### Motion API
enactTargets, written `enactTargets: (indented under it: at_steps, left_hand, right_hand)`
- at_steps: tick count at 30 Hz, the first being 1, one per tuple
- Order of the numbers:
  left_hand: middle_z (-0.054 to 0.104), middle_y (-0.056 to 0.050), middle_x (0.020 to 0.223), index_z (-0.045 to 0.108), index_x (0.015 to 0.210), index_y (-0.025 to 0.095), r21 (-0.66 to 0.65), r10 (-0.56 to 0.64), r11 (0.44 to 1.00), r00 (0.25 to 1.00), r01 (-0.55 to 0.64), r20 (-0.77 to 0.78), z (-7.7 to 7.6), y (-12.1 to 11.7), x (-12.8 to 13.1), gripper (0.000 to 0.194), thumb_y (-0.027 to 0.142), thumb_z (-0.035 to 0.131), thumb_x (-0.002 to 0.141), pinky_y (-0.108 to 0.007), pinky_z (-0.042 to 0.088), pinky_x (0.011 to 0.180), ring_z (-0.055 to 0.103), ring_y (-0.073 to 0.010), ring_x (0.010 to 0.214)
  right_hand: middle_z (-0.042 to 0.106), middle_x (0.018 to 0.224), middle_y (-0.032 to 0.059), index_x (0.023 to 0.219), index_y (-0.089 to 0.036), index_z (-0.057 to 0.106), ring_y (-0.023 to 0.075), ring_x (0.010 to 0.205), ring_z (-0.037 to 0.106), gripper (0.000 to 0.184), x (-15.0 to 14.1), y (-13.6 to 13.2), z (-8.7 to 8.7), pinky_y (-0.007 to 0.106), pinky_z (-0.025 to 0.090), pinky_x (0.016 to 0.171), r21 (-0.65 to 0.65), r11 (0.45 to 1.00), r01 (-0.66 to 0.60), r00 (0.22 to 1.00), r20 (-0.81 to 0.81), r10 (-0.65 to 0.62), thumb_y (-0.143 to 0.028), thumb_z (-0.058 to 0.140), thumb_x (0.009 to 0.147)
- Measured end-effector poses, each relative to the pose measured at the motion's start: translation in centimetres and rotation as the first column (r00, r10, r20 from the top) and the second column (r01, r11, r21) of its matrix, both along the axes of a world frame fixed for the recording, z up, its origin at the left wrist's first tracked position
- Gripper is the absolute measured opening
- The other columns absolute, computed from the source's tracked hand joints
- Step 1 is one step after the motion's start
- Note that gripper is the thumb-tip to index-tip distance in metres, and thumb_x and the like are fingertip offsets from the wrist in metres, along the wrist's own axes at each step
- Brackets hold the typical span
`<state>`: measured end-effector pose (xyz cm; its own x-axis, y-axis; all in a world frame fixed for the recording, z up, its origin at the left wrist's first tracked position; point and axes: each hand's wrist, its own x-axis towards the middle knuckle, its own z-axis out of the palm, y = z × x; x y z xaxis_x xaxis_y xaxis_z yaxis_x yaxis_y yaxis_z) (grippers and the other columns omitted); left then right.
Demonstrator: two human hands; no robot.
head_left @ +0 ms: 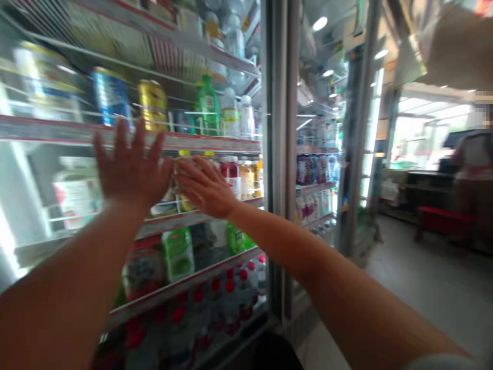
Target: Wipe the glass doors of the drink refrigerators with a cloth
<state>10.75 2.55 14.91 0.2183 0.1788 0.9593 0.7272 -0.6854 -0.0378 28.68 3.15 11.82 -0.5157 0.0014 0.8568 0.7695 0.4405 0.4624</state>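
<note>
My left hand point(131, 169) is raised toward the drinks cooler, palm forward and fingers spread, holding nothing. Just to its right, my right hand point(208, 187) lies flat over a pale, crumpled cloth point(177, 177), mostly hidden under the fingers. The thumb of the left hand comes close to the cloth. Both hands appear to press on the cooler's glass door, though the pane itself hardly shows. Behind them are a gold can point(153, 105), a blue can point(111, 97) and a green bottle point(208, 105) on a shelf.
Lower shelves hold a green-labelled bottle point(178, 254) and several red-capped bottles point(230, 285). A metal door frame point(281, 154) stands to the right, with another stocked cooler section point(316, 169) past it. Farther right are a red bench point(447, 218) and a person point(475, 159) near a counter.
</note>
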Motion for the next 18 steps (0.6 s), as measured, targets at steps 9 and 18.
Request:
enactTargets:
  at_steps: [9,18]
  left_hand:
    - [0.020,-0.004,0.168,0.038,0.156,0.028,0.197,0.334,0.924,0.943,-0.326,-0.005,0.2,0.4,-1.2,0.057,0.041,0.042,0.101,-0.060,0.000,0.127,0.008,-0.0292,0.157]
    - [0.019,-0.002,0.168,0.034,0.158,0.032,0.217,0.309,0.928,0.951,-0.302,0.005,0.2,0.5,-1.5,0.058,0.039,0.042,0.101,-0.059,-0.001,0.127,0.008,-0.0287,0.157]
  right_hand:
    - [0.049,0.156,0.0036,0.125,-0.022,0.065,0.0250,0.155,0.024,0.034,0.9,1.9,1.8,0.051,0.031,0.127,0.027,0.997,-0.066,0.946,-0.315,0.072,-0.019,0.046,0.097]
    - [0.055,0.150,0.0107,0.122,-0.018,0.064,0.0263,0.151,0.035,0.037,4.3,3.5,3.2,0.055,0.037,0.122,0.148,0.989,-0.011,0.779,-0.619,0.102,-0.016,0.036,0.099]
